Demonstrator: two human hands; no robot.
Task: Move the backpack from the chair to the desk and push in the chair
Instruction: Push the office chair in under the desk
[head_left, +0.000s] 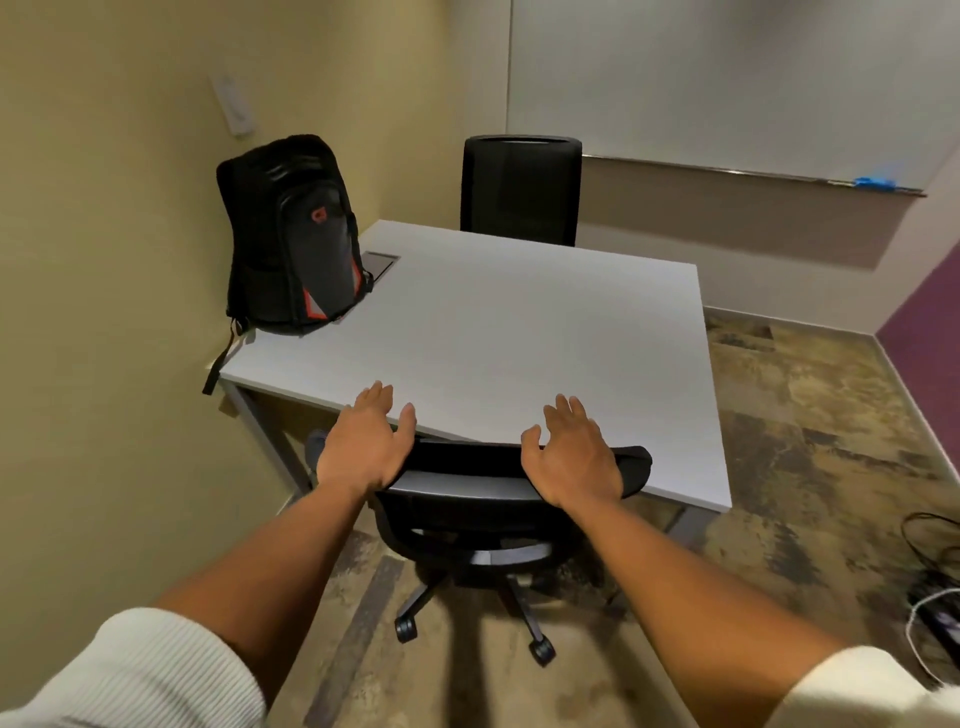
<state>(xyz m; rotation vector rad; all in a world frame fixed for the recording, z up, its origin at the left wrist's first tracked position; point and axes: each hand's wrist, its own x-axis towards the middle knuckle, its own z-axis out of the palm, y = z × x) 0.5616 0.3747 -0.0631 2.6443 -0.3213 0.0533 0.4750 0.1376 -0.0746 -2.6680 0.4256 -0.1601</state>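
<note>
Backpack (293, 236) is standing upright on the bench (493, 322), at its far left corner beside the yellow wall. Left hand (363, 447) and right hand (569, 454) are resting on the chair (467, 499) backrest top, each grip wide, fingers spread, holding nothing. Backrest is sitting against the near bench edge. A second chair (521, 189) is standing at the far side. Cables (930, 587) are lying on the floor at right.

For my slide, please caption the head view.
Backpack upright on desk; both open hands on chair back.
</note>
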